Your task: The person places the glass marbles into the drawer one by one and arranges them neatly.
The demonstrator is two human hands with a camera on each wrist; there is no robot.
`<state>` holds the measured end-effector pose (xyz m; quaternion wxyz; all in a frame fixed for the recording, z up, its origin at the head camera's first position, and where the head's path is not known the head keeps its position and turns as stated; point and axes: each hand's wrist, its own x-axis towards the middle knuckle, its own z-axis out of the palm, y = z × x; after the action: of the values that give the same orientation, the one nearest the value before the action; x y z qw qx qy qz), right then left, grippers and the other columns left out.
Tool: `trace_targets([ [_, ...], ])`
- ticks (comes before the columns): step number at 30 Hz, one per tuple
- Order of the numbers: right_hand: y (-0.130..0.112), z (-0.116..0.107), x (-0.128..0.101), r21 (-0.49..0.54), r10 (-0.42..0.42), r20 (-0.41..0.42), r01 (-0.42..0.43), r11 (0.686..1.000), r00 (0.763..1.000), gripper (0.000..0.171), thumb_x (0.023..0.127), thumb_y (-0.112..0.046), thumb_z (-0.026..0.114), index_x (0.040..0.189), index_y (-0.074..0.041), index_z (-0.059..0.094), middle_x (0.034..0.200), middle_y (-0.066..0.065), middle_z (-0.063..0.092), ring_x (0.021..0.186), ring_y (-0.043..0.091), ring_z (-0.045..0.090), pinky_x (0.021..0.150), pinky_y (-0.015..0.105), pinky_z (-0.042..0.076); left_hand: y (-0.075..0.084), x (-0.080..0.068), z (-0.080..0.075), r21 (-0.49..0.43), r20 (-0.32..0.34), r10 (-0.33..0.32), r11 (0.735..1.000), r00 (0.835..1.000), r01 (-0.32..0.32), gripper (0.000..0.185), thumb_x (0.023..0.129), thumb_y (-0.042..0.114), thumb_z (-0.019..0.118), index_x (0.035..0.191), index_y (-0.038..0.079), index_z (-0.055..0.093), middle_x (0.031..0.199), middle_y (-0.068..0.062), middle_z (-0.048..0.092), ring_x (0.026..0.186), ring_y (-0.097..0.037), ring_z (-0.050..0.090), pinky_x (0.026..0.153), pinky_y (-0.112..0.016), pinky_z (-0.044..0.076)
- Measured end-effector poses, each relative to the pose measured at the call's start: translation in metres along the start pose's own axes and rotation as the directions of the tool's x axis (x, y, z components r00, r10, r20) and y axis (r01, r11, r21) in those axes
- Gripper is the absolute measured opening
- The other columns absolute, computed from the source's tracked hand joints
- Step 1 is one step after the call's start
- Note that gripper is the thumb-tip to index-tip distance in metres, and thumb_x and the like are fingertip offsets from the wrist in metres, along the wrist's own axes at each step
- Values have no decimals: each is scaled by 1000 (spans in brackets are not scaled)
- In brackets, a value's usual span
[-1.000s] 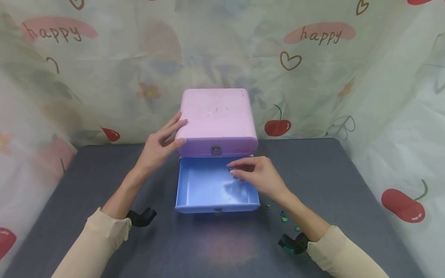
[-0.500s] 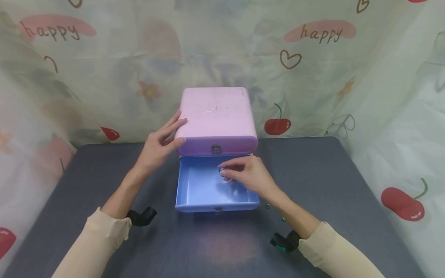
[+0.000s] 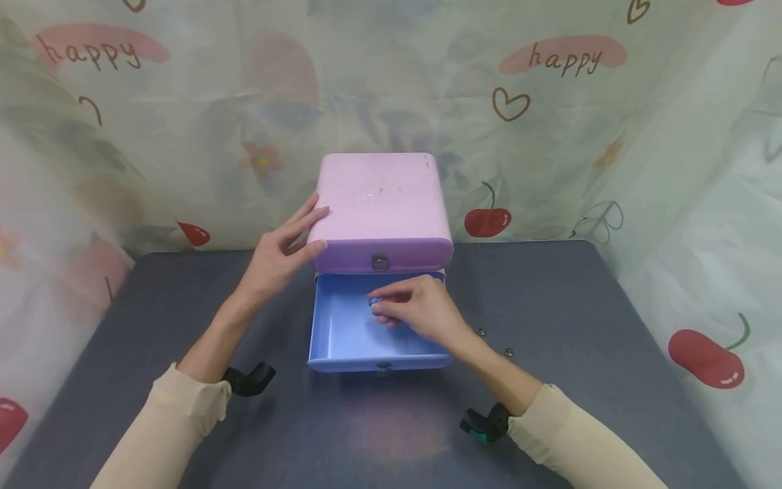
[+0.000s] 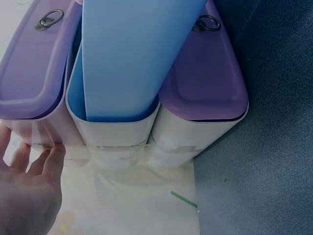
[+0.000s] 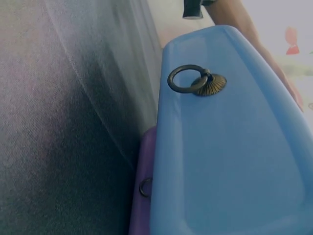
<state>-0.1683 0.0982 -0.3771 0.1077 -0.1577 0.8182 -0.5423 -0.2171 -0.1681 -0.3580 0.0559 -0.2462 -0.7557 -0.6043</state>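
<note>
A pink drawer box (image 3: 381,200) stands at the back of the dark table (image 3: 580,305). Its blue lower drawer (image 3: 342,336) is pulled out toward me. My left hand (image 3: 308,236) rests with straight fingers on the box's left front corner; in the left wrist view those fingers (image 4: 46,164) touch the box's pale side. My right hand (image 3: 377,305) hovers inside the open drawer and pinches a small bluish bead (image 3: 373,301) between thumb and forefinger. The right wrist view shows the drawer's blue front (image 5: 230,156) and its ring pull (image 5: 194,81), not the hand.
Two small beads (image 3: 480,332) (image 3: 508,352) lie on the table right of the drawer. The pink upper drawer has a ring pull (image 3: 380,262). A printed curtain (image 3: 183,102) closes the back and sides.
My right hand has moved left and further over the drawer, still pinching the bead. Its forearm has shifted left, uncovering beads on the table. The left hand has stayed on the box.
</note>
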Motion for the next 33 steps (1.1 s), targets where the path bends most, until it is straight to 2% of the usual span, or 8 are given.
trace_targets([
  [5,-2,5,6,33,0,14,0,999,1000,20,86,-17,79,104,-9,79,77,0,75,67,16,73,69,30,59,-1,0,-1,2,0,6,1000,1000,-6,50,97,6,64,145,13,53,161,6,31,147,-13,27,112,-47,33],
  [12,1,7,17,94,20,111,-30,995,994,22,88,-16,77,107,-6,78,80,5,75,70,19,73,70,33,60,-4,0,-1,2,-2,10,1000,1000,-10,49,97,6,64,144,13,54,160,5,32,147,-13,27,112,-45,34],
  [18,4,8,26,128,35,159,-55,990,987,24,88,-16,77,108,-4,77,83,8,75,73,20,74,73,38,60,-4,-1,1,-5,-2,5,1000,1000,-5,49,97,6,63,145,12,53,160,5,31,147,-14,28,112,-46,34],
  [33,5,15,31,107,55,205,-78,991,977,24,88,-11,76,110,-1,76,82,8,75,73,21,74,70,34,60,-2,0,-1,-4,-2,9,1000,1000,-9,49,97,6,63,145,12,53,161,5,30,148,-14,26,112,-43,34],
])
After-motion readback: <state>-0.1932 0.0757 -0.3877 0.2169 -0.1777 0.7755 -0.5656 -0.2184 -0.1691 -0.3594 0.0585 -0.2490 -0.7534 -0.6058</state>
